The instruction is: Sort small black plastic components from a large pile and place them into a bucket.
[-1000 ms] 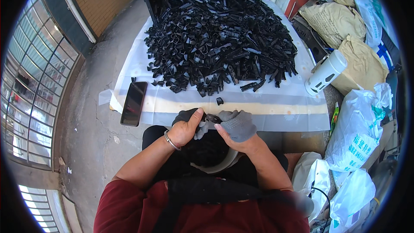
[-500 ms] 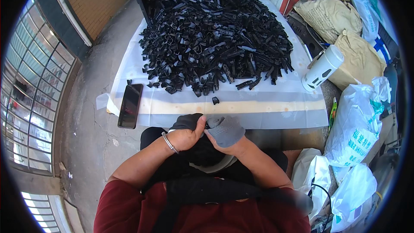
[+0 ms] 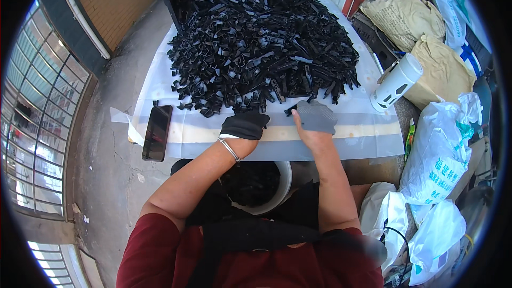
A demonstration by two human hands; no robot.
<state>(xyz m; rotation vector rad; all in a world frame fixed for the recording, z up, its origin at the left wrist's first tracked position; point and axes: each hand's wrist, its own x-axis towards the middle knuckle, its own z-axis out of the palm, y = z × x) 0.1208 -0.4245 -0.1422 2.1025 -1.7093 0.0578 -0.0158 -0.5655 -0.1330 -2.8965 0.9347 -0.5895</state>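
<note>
The left hand [image 3: 244, 125] wears a black glove and rests knuckles-up on the white sheet [image 3: 341, 133] that covers the worktop. Its grip is curled closed; whether it encloses anything cannot be told from this view. A thin bracelet [image 3: 229, 149] circles the wrist directly behind it.

The right hand [image 3: 316, 118] wears a grey glove and lies just beside the left grip, on its right. The fingers point toward the pile, partly spread. A small black part [image 3: 290, 110] lies at the fingertips on the thumb side, touching or nearly touching them; the hand has no firm hold on it.

The pile of black plastic parts [image 3: 261, 42] lies directly ahead of both grips, its near edge just beyond the fingertips.

A white bucket [image 3: 282, 184] holding more black parts sits behind and below both grips, between the forearms.

A black phone [image 3: 157, 132] lies flat on the sheet, well to the left of the left grip. A white cylindrical device [image 3: 396, 82] lies tilted, well to the right of the right grip. Filled sacks [image 3: 437, 149] stand further right.
</note>
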